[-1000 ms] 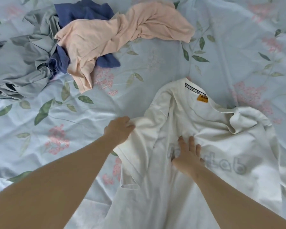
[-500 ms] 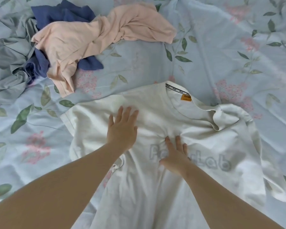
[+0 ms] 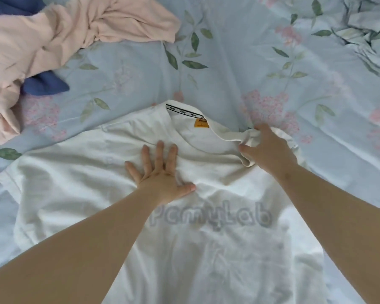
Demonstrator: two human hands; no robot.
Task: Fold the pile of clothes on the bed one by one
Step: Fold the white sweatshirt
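Observation:
A white T-shirt with grey lettering lies spread on the bed, its collar and orange label pointing away from me. My left hand presses flat on the chest below the collar, fingers straight and spread. My right hand grips the bunched right shoulder and sleeve of the shirt, fingers curled into the fabric. The shirt's left sleeve lies flat at the left. At the far left sits the pile: a peach garment over a dark blue one.
The bed is covered by a pale blue sheet with green leaves and pink flowers. A crumpled part of the same bedding rises at the far right corner.
My left hand slid from the left chest to the middle of the shirt. My right hand left the lettering and took hold of the bunched right shoulder. The camera moved right.

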